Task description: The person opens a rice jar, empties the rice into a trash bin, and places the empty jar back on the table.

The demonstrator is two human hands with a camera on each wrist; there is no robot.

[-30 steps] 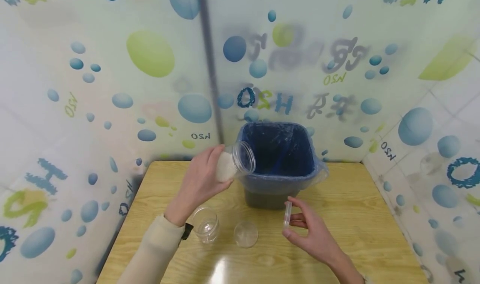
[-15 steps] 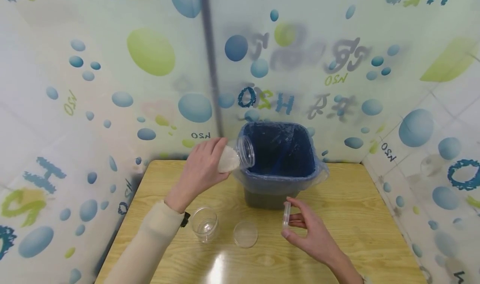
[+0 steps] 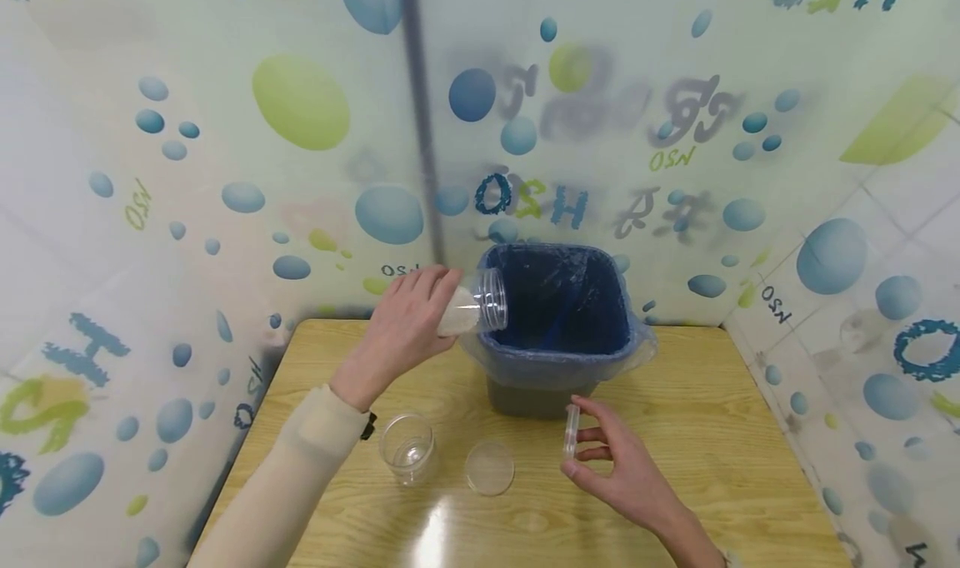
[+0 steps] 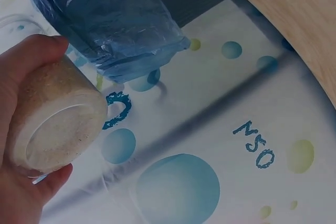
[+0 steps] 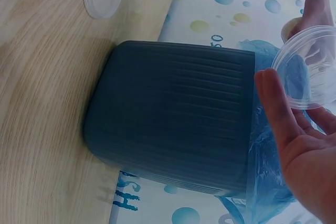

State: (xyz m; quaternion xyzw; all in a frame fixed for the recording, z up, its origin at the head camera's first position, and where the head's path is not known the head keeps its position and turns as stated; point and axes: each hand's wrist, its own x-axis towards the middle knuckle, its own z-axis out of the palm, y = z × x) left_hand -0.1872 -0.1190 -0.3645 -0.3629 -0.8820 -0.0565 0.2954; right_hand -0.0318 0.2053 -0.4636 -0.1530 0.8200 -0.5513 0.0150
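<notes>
My left hand [image 3: 408, 322] grips a clear screw-top jar [image 3: 468, 308] that lies tilted on its side, its open mouth over the left rim of the bin. Pale, grainy stuff fills the jar's lower part, and the left wrist view shows the jar's round base [image 4: 63, 132]. The bin [image 3: 543, 395] is dark grey, with a blue plastic bag [image 3: 555, 366] folded over its rim. In front of it, my right hand [image 3: 626, 476] pinches a clear round lid [image 3: 572, 433] by its edge, held upright between thumb and fingers.
An uncovered clear glass jar [image 3: 409, 455] stands on the wooden table [image 3: 697, 435], left of centre. To its right lies a flat clear disc [image 3: 490, 468]. Behind the table rises a patterned wall [image 3: 315, 193] with blue and green dots.
My left hand has moved slightly up and left and tipped the jar further, so its mouth points more to the right, toward the bin. My right hand stays nearly still with the lid.
</notes>
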